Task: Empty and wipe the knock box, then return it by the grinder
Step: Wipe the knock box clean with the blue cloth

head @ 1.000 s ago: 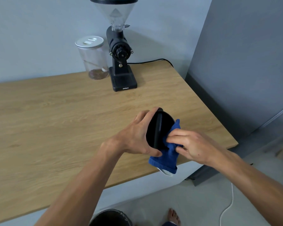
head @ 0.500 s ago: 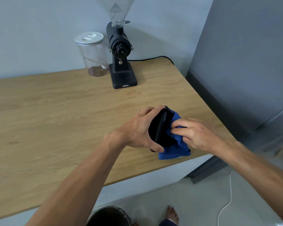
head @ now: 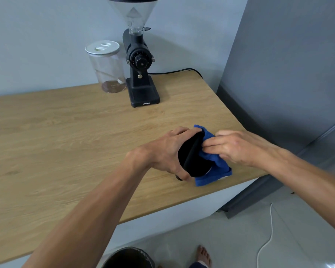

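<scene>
The black knock box (head: 194, 158) lies tipped on its side above the right front part of the wooden counter (head: 70, 144), mouth turned to the right. My left hand (head: 166, 151) grips its body from the left. My right hand (head: 238, 147) presses a blue cloth (head: 214, 167) into the box's mouth; the cloth hangs down to the counter. The black grinder (head: 140, 74) with its clear hopper stands at the back of the counter by the wall.
A clear jar with a white lid (head: 106, 66) stands left of the grinder. A grey cabinet (head: 290, 74) rises to the right of the counter. A dark bin (head: 128, 258) sits on the floor below the counter's front edge, beside a bare foot (head: 203, 255) and a white cable (head: 267, 236).
Both hands, the knock box and the cloth moved from past the counter's front edge to over its right front part. The right hand pushed the cloth higher along the box's mouth.
</scene>
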